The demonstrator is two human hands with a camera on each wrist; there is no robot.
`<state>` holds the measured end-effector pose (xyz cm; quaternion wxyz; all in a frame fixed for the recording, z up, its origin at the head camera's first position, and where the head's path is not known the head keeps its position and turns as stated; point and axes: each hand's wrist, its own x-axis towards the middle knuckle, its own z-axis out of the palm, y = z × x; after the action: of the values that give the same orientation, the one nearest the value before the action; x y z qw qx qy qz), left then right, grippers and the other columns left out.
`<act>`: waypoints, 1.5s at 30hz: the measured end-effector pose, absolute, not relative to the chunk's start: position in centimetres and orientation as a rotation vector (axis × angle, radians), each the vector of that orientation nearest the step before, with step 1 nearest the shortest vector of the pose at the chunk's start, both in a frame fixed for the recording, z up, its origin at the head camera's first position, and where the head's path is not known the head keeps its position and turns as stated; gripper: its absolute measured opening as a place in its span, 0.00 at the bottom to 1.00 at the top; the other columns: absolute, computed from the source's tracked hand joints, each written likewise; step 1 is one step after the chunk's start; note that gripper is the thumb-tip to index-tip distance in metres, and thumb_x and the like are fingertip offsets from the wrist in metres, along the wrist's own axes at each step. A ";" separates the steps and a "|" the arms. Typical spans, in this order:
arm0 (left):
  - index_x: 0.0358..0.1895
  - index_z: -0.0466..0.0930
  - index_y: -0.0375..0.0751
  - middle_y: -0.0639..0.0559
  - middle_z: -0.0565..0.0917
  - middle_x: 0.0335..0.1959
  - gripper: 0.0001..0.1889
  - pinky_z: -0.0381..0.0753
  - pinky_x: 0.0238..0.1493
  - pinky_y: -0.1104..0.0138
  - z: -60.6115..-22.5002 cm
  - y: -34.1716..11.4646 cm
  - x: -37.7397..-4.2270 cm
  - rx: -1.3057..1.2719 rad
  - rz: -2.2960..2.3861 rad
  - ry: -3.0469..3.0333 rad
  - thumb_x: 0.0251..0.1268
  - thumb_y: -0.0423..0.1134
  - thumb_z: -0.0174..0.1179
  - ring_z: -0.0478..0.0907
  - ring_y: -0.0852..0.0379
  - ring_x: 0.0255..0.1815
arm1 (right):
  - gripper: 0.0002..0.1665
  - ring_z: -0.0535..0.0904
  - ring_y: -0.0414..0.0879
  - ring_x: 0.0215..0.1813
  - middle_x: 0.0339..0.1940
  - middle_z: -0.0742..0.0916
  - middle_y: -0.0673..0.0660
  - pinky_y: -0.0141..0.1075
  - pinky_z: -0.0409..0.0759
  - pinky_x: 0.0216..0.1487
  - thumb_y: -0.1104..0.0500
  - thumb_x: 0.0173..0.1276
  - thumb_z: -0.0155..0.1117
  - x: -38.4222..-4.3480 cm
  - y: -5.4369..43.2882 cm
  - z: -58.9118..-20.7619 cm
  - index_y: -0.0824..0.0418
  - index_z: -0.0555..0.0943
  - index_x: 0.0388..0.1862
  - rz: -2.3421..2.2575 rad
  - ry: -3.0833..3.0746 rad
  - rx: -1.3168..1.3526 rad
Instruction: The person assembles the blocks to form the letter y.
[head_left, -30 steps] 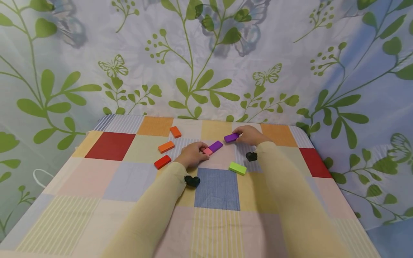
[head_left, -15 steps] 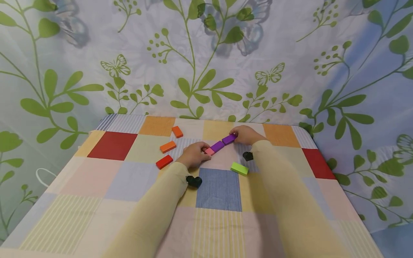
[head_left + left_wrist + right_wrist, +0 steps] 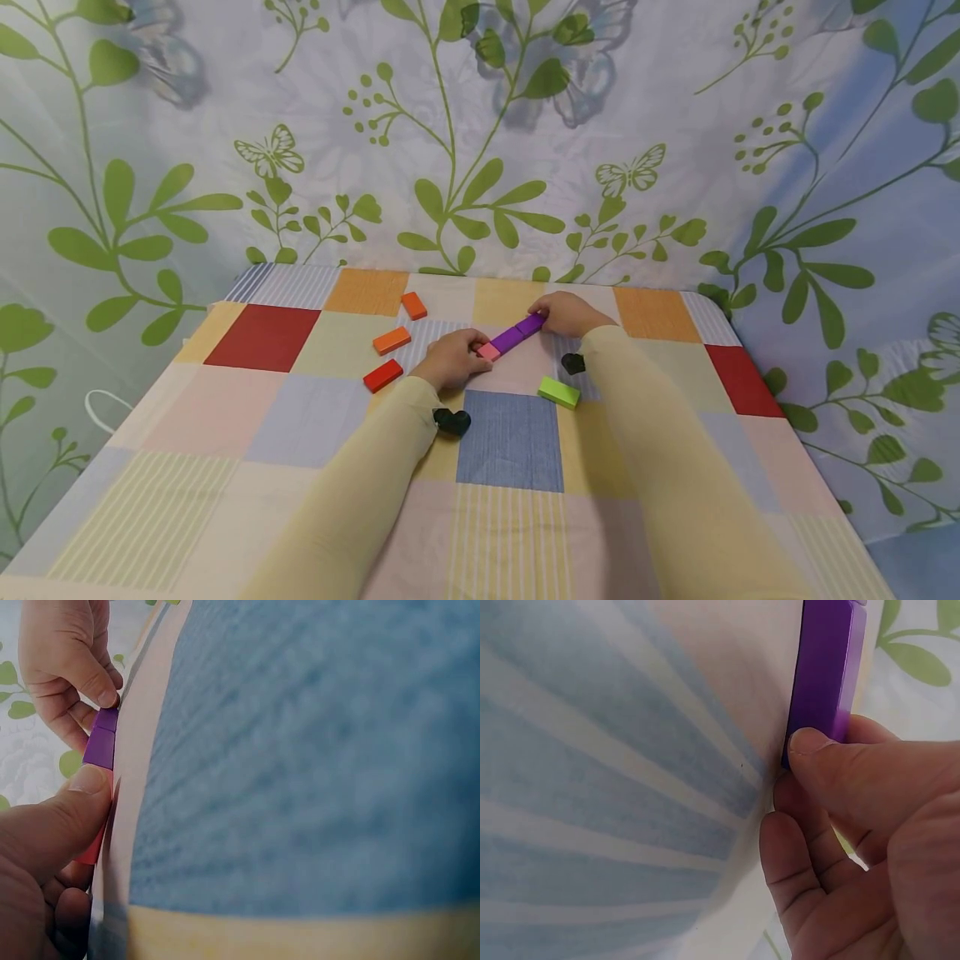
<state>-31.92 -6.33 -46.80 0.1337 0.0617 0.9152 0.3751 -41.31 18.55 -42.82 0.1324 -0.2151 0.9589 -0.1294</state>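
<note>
Three blocks lie end to end in a slanted row at the table's far middle. Lowest in the row is a pink block [image 3: 489,352], which my left hand [image 3: 450,358] pinches between thumb and fingers; its outer part is covered by them. A purple block [image 3: 506,339] sits against it in the middle. At the upper right end is a second purple block [image 3: 825,675], its outer end pinched by my right hand [image 3: 567,314]. In the left wrist view the thumb [image 3: 88,781] presses on the pink block's side.
Left of the row lie an orange-red block [image 3: 413,306], an orange block [image 3: 392,341] and a red block [image 3: 383,377]. A lime green block [image 3: 558,392] lies below my right hand. The patchwork cloth [image 3: 510,437] covers the table; a patterned curtain [image 3: 337,150] hangs behind.
My right hand has brought its purple block down-left until it meets the middle purple block, closing the gap. My left hand has stayed on the pink block.
</note>
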 end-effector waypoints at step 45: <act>0.63 0.82 0.54 0.54 0.83 0.50 0.21 0.72 0.59 0.55 -46.9 -6.3 -31.9 0.191 1.087 2.662 0.69 0.49 0.71 0.76 0.50 0.53 | 0.27 0.81 0.55 0.62 0.62 0.87 0.64 0.50 0.77 0.68 0.64 0.74 0.66 -40.8 18.9 -44.5 0.64 0.79 0.71 -0.582 2.814 -0.517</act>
<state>-31.91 -6.32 -46.88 0.1294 0.0657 0.9160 0.3740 -40.79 18.95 -44.48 0.1106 -0.1760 0.9579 -0.1981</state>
